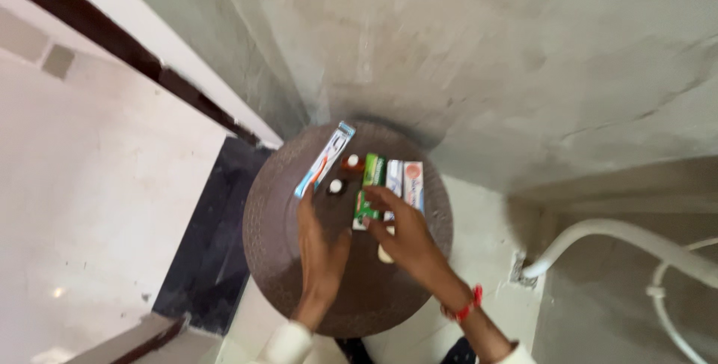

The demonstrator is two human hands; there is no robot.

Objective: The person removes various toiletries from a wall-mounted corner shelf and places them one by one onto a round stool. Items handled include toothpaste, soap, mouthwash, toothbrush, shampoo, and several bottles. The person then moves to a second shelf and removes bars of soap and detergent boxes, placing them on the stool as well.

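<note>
Head view, looking straight down on a round dark-brown tabletop [269, 252] set in a corner of grey walls.

Your left hand [320, 248] lies flat on the tabletop, palm down, fingers pointing away from you; its grip is loose and spread, closed on nothing. Its fingertips end just short of the packaged toothbrush [325, 159], which lies at a slant, blue-edged card with a red and white brush inside. Whether they touch the card cannot be told.

Your right hand [407, 238] reaches in from the lower right, a red band [469, 306] on its wrist. Its fingers rest on the near end of the green carton [368, 192], a long narrow box lying lengthwise away from you at the tabletop's centre. The motion blur hides whether the grip pinches the carton or only presses on it.

Just right of the green carton, side by side and touching or nearly so: a white and blue carton [394, 177], then a white and orange carton [413, 181].

Two small items sit between the toothbrush and the green carton: an orange bottle with white cap [351, 161], and a white-topped dark cap or jar [336, 186].

A white pipe [598, 233] curves along the right side of the floor.
</note>
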